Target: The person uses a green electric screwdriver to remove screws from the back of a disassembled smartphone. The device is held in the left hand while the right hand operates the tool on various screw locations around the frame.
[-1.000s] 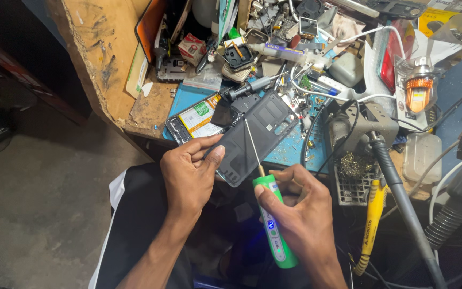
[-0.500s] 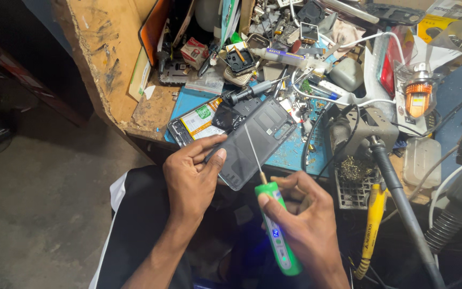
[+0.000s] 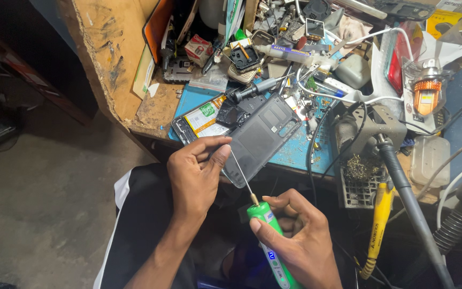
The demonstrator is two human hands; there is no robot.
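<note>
Two grips: left hand (image 3: 196,174) pinches the dark back cover (image 3: 260,139), right hand (image 3: 300,241) clenches the green screwdriver (image 3: 268,241) just below it.

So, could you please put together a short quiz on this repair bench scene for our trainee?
1. True or false: the right hand holds a green electric screwdriver.
2. Which does the left hand grip? A) yellow soldering iron B) dark phone back cover C) white cable
3. Fill in: the opened phone lies on a ____ mat.

Key:
1. True; its thin bit points up towards the left fingers.
2. B, the dark phone back cover; the yellow soldering iron hangs untouched at the right.
3. Blue.
</note>
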